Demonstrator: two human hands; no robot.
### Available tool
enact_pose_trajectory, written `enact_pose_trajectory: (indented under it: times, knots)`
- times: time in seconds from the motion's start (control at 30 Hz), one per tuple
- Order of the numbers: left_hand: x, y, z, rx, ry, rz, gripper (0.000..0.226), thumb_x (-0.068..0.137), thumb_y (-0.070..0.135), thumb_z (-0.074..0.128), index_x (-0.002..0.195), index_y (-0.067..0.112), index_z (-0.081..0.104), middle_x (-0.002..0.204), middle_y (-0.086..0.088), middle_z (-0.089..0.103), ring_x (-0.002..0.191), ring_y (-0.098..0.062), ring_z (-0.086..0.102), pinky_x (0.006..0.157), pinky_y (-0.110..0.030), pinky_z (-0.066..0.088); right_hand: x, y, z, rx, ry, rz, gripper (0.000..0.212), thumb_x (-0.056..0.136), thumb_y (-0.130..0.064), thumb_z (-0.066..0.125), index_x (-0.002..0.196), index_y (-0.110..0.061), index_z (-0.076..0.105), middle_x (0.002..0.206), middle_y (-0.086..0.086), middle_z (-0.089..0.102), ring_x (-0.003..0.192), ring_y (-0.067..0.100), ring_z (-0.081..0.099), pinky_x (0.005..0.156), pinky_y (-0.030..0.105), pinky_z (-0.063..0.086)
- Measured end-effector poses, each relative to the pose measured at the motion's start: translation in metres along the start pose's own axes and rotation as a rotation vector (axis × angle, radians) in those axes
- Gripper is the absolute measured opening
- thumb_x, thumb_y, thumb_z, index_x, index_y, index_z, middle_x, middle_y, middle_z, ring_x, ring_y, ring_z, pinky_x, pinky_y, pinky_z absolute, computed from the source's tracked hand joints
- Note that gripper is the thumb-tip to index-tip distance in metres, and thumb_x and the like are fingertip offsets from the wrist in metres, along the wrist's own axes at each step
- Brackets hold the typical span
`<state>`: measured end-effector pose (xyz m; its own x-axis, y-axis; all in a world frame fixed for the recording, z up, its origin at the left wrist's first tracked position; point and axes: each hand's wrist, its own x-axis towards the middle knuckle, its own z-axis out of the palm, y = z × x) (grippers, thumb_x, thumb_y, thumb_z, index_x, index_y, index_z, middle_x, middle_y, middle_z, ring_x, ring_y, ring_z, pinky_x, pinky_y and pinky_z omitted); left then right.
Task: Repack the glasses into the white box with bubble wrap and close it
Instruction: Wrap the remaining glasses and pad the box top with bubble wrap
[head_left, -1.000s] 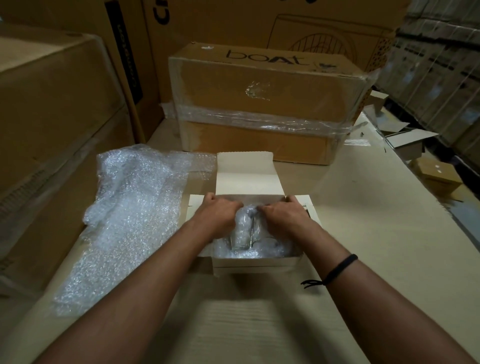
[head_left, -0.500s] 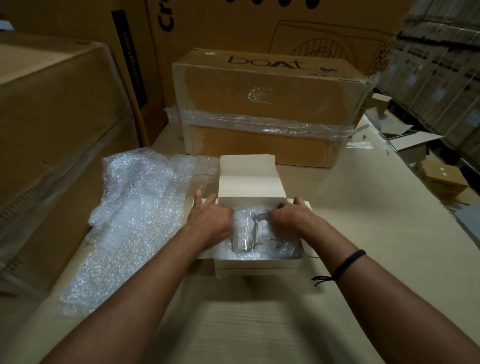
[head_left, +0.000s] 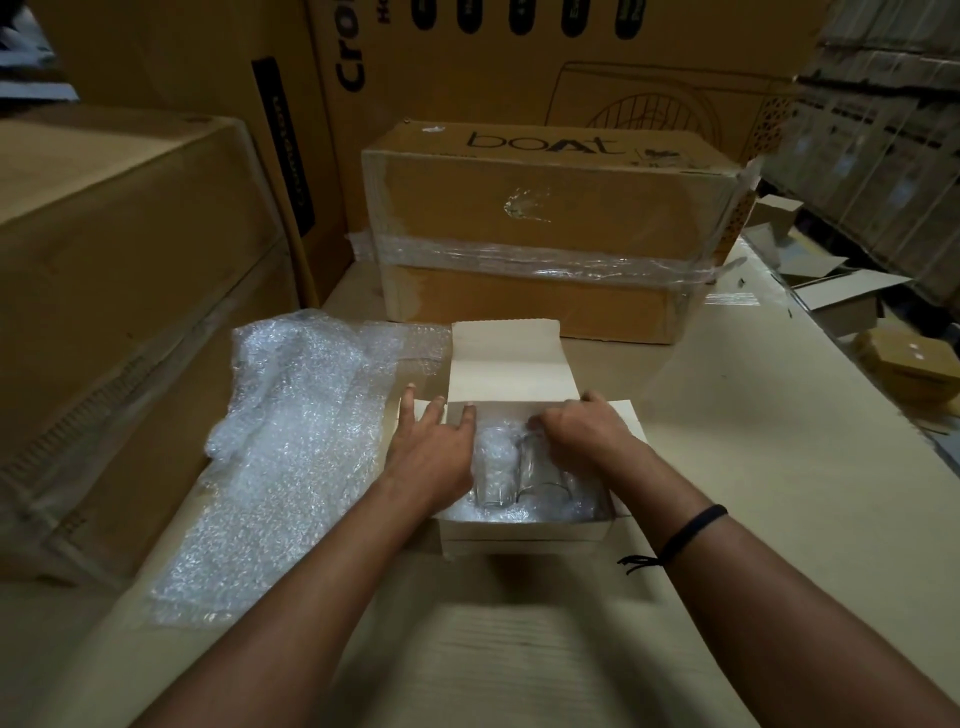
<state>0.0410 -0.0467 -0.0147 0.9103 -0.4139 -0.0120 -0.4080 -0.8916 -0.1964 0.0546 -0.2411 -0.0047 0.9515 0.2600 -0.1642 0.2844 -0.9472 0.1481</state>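
The white box (head_left: 524, 535) stands open in the middle of the cardboard surface, its lid flap (head_left: 506, 361) raised at the back. Two clear glasses (head_left: 498, 473) lie side by side inside it on a lining of bubble wrap. My left hand (head_left: 434, 447) rests over the box's left side with fingers spread and straight, reaching the left flap. My right hand (head_left: 584, 434) lies over the right glass with fingers curled down into the box; whether it holds the wrap or the glass is hidden.
A large loose sheet of bubble wrap (head_left: 291, 431) lies left of the box. A taped brown carton (head_left: 550, 234) marked "boat" stands behind it, big cartons (head_left: 119, 291) wall the left side, and small boxes (head_left: 904, 364) sit past the right edge.
Both hands have drawn apart from the middle of the box, uncovering the glasses. My left hand has opened and slid out to the left flap.
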Motion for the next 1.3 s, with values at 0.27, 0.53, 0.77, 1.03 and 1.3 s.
enact_pose_trajectory:
  times: [0.27, 0.53, 0.77, 1.03, 1.3]
  knots:
    - [-0.011, 0.005, 0.001, -0.053, 0.002, -0.019, 0.063, 0.096, 0.030, 0.039, 0.152, 0.013, 0.018, 0.144, -0.008, 0.048, 0.146, -0.025, 0.017, 0.111, -0.058, -0.012, -0.013, -0.005, 0.005, -0.091, -0.128, 0.053, 0.011, 0.088, -0.018, 0.059, 0.099, -0.016, 0.060, 0.101, 0.002, 0.068, 0.099, 0.021, 0.063, 0.107, 0.049, 0.024]
    - [-0.099, -0.054, 0.052, -0.567, 0.592, -0.233, 0.033, 0.088, 0.037, 0.046, 0.105, 0.024, 0.071, 0.114, 0.008, 0.068, 0.113, -0.014, 0.056, 0.095, -0.032, 0.020, -0.067, -0.031, 0.005, 0.370, 0.375, 0.146, 0.039, 0.092, -0.025, 0.054, 0.131, -0.022, 0.054, 0.132, 0.000, 0.060, 0.118, 0.022, 0.056, 0.099, 0.039, 0.039]
    - [-0.144, -0.100, 0.101, -0.368, 0.210, -0.412, 0.049, 0.083, 0.056, 0.049, 0.122, 0.031, 0.064, 0.141, 0.004, 0.051, 0.134, -0.016, 0.039, 0.106, -0.042, 0.020, -0.117, -0.160, 0.050, 0.545, 0.663, 0.089, 0.017, 0.076, -0.021, 0.059, 0.091, -0.017, 0.065, 0.090, 0.003, 0.065, 0.075, 0.028, 0.060, 0.062, 0.037, 0.049]
    - [-0.144, -0.114, 0.096, -0.529, 0.315, -0.405, 0.019, 0.093, 0.033, 0.056, 0.099, 0.029, 0.073, 0.110, 0.007, 0.068, 0.102, -0.024, 0.059, 0.083, -0.037, 0.037, -0.106, -0.225, 0.086, 0.427, 0.368, 0.224, 0.029, 0.092, -0.045, 0.040, 0.104, -0.023, 0.056, 0.102, 0.003, 0.059, 0.094, 0.027, 0.054, 0.085, 0.040, 0.042]
    - [-0.161, -0.126, 0.105, -0.566, 0.086, -0.111, 0.056, 0.070, 0.068, 0.066, 0.116, 0.036, 0.066, 0.137, 0.013, 0.052, 0.129, -0.015, 0.041, 0.102, -0.041, 0.028, -0.103, -0.227, 0.085, 0.407, 0.416, 0.275, 0.030, 0.087, -0.043, 0.049, 0.100, -0.019, 0.061, 0.100, 0.002, 0.061, 0.098, 0.026, 0.055, 0.083, 0.038, 0.044]
